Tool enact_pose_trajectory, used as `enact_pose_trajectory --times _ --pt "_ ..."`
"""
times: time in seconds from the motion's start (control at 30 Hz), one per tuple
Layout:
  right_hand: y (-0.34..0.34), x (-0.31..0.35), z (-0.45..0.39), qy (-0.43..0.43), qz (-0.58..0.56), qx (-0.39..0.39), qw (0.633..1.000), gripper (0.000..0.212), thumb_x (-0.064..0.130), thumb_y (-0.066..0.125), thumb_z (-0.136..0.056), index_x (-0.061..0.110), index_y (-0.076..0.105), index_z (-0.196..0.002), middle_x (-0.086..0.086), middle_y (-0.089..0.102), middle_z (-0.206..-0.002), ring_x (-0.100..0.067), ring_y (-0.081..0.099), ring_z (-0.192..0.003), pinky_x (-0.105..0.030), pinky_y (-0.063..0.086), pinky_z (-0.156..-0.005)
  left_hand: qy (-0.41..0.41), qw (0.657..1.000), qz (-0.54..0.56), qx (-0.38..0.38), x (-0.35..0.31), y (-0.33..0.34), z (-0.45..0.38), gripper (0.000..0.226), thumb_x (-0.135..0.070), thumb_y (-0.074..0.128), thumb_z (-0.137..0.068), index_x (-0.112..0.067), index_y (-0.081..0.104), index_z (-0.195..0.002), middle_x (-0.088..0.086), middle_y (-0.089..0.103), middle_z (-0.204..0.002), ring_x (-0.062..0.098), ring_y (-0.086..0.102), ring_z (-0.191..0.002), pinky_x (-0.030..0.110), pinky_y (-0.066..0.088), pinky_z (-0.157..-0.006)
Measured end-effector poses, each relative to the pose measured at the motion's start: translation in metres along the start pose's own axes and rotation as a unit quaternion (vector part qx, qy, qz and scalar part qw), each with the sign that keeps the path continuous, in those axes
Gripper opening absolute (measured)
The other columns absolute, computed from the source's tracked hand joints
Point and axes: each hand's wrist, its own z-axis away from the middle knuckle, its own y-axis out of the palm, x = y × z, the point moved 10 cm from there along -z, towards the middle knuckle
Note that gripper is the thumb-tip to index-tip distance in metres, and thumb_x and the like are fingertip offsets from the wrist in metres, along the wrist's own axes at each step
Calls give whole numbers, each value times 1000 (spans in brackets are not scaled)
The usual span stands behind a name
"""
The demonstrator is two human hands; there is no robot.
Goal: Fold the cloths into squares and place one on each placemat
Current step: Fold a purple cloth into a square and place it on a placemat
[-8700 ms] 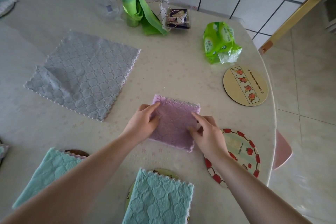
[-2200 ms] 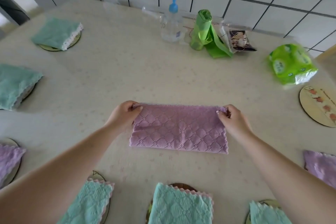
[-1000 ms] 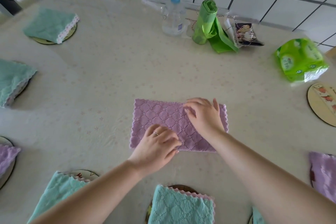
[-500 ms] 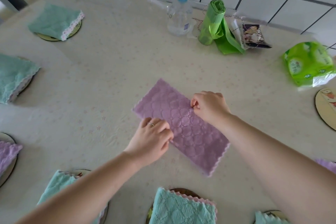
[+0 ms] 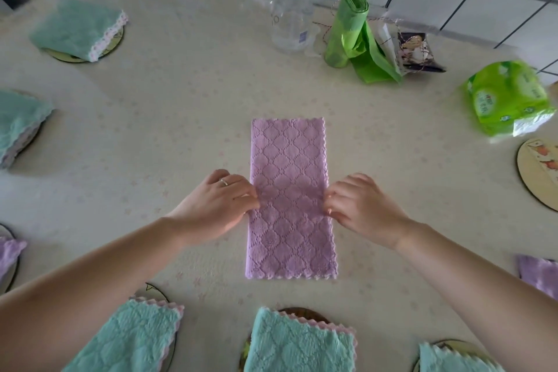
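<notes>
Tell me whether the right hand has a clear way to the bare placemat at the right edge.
Probably yes. The right hand rests at the purple cloth's edge, and only bare table lies between it and the bare placemat. The green packet sits farther back.
</notes>
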Motion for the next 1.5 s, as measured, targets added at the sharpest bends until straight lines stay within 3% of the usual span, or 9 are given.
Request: enact_pose_trajectory --times 0.37,0.53,0.63,0.83,1.0,1.1,1.2,1.3,1.5 --pt "7 1 8 74 -31 -56 995 17 29 51 -78 22 67 -77 8 65 -91 -13 56 -87 -28 34 -88 -69 995 69 -19 5 15 16 27 -30 45 -87 -27 70 -96 -8 66 -112 11 66 -94 28 37 -85" --pt "11 0 23 135 -80 -2 988 10 16 67 -78 22 63 -86 12 65 -94 -12 58 -85 -30 43 -82 -116 986 116 -18 5 12 26 30 -31 41 -89 -25 68 -100 -10 66 -113 8 64 -96 25 36 -84" --pt "13 7 42 197 -176 25 964 9 16 62 -83 24 63 -88 18 59 -77 -2 50 -69 -13 40 -66 -148 976 158 -38 -5 4 40 32 -32 39 -88 -22 66 -102 -10 69 -104 6 58 -90 15 32 -84" --pt "31 4 54 342 -379 36 859 14 20 59 -84 23 59 -71 7 58 -63 -2 45 -57 -16 33 -53 -313 884 344 -40 1 11 57 19 -11 55 -86 -28 58 -93 -18 62 -86 -12 54 -70 6 39 -59" --pt "40 -18 48 430 -437 5 790 25 6 57 -85 21 56 -65 9 51 -58 -1 43 -50 -10 30 -44 -376 810 442 -85 15 16 39 39 -10 50 -89 -26 46 -124 -8 63 -105 5 62 -93 29 52 -82" --pt "42 -30 49 460 -433 -35 775 19 14 59 -87 24 59 -71 9 59 -67 -11 53 -68 -16 37 -56 -395 781 472 -101 23 21 30 52 -8 47 -90 -28 33 -136 -5 60 -112 8 62 -92 30 52 -75" --pt "31 -33 50 458 -395 -76 793 7 25 58 -87 29 55 -93 12 64 -81 -12 61 -79 -29 44 -71 -394 783 474 -86 24 26 23 58 -5 42 -89 -34 31 -137 -7 57 -114 6 62 -88 21 47 -65" --pt "13 -20 39 399 -362 -96 837 34 29 61 -86 35 47 -117 13 61 -91 -5 59 -78 -24 48 -73 -371 819 433 -64 22 25 17 52 -3 40 -89 -33 44 -132 -6 60 -103 7 59 -73 14 40 -60" --pt "17 -15 31 354 -296 -108 880 42 7 59 -85 25 57 -124 7 52 -102 -8 55 -79 -6 37 -71 -333 865 368 -71 21 23 9 41 -17 54 -91 -15 50 -131 -2 48 -131 13 56 -93 19 38 -82"
